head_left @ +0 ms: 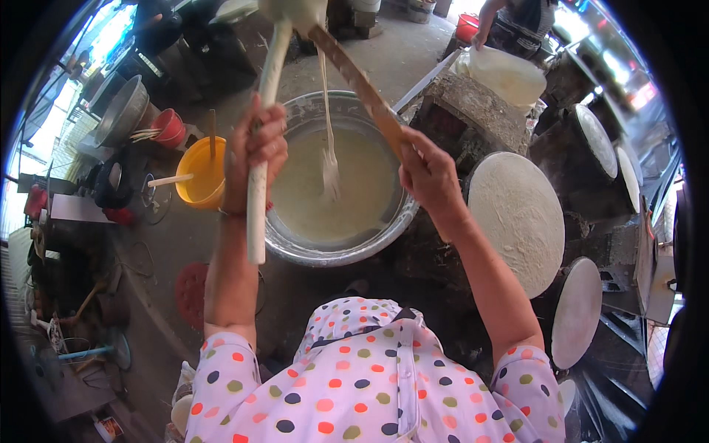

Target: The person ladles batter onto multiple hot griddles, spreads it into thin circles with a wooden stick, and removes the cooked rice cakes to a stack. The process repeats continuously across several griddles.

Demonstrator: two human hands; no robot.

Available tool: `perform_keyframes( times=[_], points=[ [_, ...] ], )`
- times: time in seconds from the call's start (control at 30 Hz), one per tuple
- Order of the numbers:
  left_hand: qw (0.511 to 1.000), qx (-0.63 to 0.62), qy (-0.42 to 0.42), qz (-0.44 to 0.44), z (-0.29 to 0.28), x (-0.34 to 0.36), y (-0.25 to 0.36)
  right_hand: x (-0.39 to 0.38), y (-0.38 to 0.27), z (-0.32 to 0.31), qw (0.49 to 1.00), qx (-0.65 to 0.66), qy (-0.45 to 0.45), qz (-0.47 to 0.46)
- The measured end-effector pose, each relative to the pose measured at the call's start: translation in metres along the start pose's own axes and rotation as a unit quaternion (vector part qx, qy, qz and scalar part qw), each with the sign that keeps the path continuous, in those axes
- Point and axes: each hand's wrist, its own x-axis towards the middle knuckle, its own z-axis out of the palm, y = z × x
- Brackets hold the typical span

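My left hand (276, 145) is wrapped round a pale stick (256, 214), held upright over the left side of a large metal pot (336, 258). My right hand (434, 177) grips the lower end of a brown wooden stick (362, 90) that slants up to the left. Raised above the pot, the sticks' upper ends meet at a pale, sticky lump (294, 12), cut off by the top of the picture. From it a stringy strand (326, 111) hangs down into the pot. Thick, cream-coloured liquid (295, 188) lies in the pot.
Left of the pot stand a yellow bucket (193, 190) with sticks in it, a red bucket (173, 127) and a metal basin (122, 111). Large round pale discs (515, 221) stand at the right, by a rough block stove (476, 103). Another person (523, 26) is behind it.
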Motion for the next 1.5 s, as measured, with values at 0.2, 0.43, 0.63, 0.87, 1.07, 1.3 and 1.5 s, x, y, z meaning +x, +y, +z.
perform_keyframes(
  times=[0.2, 0.43, 0.63, 0.87, 1.07, 1.3, 1.5],
  points=[
    [0.912, 0.377, 0.076, 0.146, 0.061, 0.007, 0.017, 0.017, -0.030, -0.005, 0.974, -0.131, 0.092, -0.162],
    [0.961, -0.188, 0.199, -0.047, -0.037, -0.043, -0.021, -0.033, 0.075, -0.015, 0.911, -0.373, 0.111, -0.137],
    [0.945, -0.233, 0.202, -0.112, -0.017, -0.033, -0.065, -0.077, 0.087, -0.043, 0.863, -0.453, 0.168, -0.152],
    [0.917, -0.297, 0.176, -0.201, 0.043, 0.011, -0.147, -0.195, 0.088, -0.104, 0.845, -0.446, 0.283, -0.078],
    [0.806, -0.420, 0.188, -0.372, 0.079, 0.044, -0.312, -0.384, 0.109, -0.156, 0.803, -0.395, 0.444, 0.040],
    [0.698, -0.437, 0.151, -0.547, 0.129, 0.051, -0.550, -0.527, 0.119, -0.205, 0.672, -0.075, 0.713, 0.185],
    [0.834, 0.250, -0.099, -0.482, 0.127, 0.030, -0.741, -0.551, 0.129, -0.273, 0.583, 0.022, 0.801, 0.137]
  ],
)
